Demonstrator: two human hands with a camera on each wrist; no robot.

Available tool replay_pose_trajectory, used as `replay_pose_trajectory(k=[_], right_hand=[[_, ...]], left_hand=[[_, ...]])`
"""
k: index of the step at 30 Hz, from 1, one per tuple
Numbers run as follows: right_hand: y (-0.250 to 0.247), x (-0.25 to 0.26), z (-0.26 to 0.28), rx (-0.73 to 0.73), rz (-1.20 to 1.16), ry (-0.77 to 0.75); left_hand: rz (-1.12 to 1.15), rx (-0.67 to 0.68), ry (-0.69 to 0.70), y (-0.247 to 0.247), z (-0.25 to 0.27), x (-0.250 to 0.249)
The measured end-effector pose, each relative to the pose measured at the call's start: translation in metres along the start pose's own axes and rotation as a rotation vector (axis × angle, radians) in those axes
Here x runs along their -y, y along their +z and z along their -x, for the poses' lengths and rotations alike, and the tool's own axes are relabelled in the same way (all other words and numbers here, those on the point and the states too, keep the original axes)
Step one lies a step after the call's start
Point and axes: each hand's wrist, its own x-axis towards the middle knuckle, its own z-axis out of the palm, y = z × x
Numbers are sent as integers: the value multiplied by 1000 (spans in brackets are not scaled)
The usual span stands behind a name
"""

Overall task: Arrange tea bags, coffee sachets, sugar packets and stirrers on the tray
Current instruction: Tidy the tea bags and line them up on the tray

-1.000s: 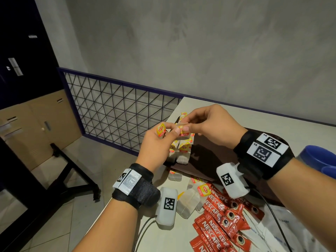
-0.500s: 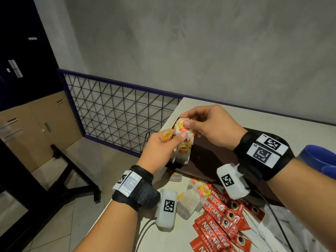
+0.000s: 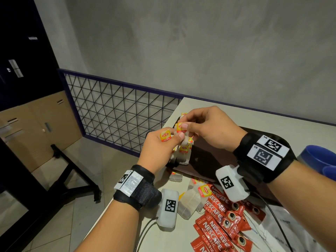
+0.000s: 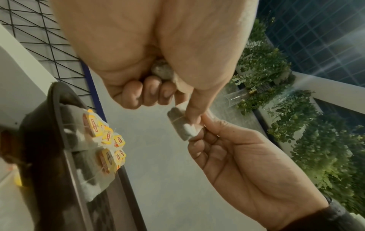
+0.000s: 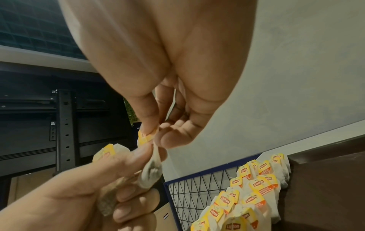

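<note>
Both hands are raised over the left end of the dark brown tray (image 3: 214, 160). My left hand (image 3: 175, 138) curls round one tea bag (image 4: 163, 72), whose yellow tag (image 3: 165, 135) sticks up, and its thumb presses a second tea bag (image 4: 181, 126). My right hand (image 3: 184, 125) pinches that second tea bag (image 5: 151, 173) by its yellow tag (image 5: 147, 136). Several tea bags (image 5: 254, 187) stand in rows on the tray's left end, just under the hands. No stirrers are in view.
Loose tea bags (image 3: 190, 200) and red coffee sachets (image 3: 223, 220) lie on the white table (image 3: 236, 113) in front of the tray, with white packets (image 3: 291, 233) at the right. A blue cup (image 3: 320, 160) stands at the right edge. A wire railing (image 3: 118, 113) borders the table's left end.
The hands have come closer together and dipped slightly toward the tray. The tea bag between them now shows its tag upright in the right hand's pinch.
</note>
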Motion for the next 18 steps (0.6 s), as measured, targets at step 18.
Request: replay_pose_trajectory(k=[18], right_hand=[[22,-18,2,241,-49,344]], left_hand=[[319,-246,-392,-11,-16,9]])
